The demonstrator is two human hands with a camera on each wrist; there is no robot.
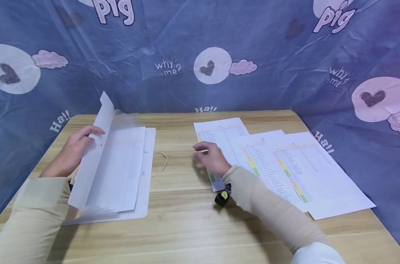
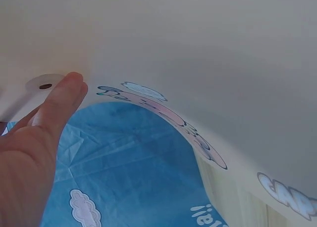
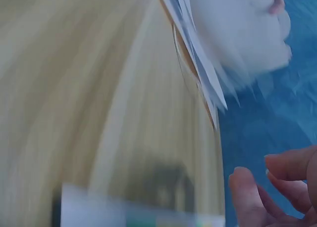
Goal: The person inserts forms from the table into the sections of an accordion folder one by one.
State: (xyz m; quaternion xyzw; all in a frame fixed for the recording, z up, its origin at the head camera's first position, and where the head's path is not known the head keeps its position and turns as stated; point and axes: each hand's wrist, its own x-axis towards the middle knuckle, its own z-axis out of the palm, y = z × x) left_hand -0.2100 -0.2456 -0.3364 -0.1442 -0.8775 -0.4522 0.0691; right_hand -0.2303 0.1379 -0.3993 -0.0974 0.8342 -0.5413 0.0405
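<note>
On the table, left hand (image 1: 75, 148) holds the folder flap (image 1: 102, 121); right hand (image 1: 210, 157) hovers relaxed.

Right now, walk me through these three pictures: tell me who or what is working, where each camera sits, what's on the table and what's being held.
There is no machine here; a person works with two bare hands. The wide picture comes from a camera on the head, looking down at a wooden table. The other two come from cameras strapped to each wrist.

The left hand holds up the flap of a white paper folder; the left wrist view shows its fingers against that flap. A thin string loop lies beside the folder.

The right hand holds nothing and hovers over the nearest of three printed sheets, which overlap on the right. The right wrist view is blurred; it shows only fingertips and paper edges.
</note>
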